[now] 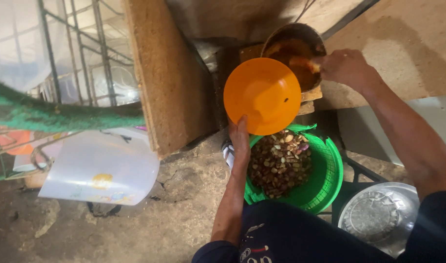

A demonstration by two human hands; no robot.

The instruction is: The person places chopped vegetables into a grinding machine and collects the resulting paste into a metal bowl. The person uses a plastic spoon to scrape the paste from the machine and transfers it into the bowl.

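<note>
My left hand [240, 139] grips the near rim of an orange plastic bowl [262, 95], held up and empty inside. Just beyond it stands a dark metal pot [296, 51] with orange-brown sauce in it. My right hand [344, 65] reaches into the pot's right side, fingers closed on something in the sauce that I cannot make out. Below the bowl sits a green plastic basket [330, 178] filled with brown and pale seeds or nuts.
A silver metal lid or plate [379, 216] lies at the lower right on a dark crate. A wooden board [167, 73] stands left of the pot. A white plastic container [101, 165] lies on the dirt floor, with a metal rack [76, 53] and green netting [47, 114] behind.
</note>
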